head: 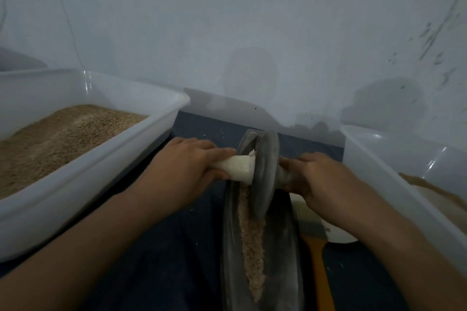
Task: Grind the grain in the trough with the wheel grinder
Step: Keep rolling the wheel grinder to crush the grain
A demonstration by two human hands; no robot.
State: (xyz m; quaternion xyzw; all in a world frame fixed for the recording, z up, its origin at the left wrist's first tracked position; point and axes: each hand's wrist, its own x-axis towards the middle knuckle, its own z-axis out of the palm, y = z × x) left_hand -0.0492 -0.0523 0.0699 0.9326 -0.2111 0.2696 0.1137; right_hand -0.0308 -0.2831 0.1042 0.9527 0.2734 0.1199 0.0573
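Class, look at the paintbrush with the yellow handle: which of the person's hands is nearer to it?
Right. The right hand grips the grinder's axle just above the paintbrush; the left hand grips the white handle across the trough from it.

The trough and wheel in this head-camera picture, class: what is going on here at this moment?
A person is grinding grain in a long dark trough. The left hand grips the white handle and the right hand grips the opposite handle, with the wheel grinder standing in the groove toward the far end. A tub of grain sits to the left, and a brush lies right of the trough.
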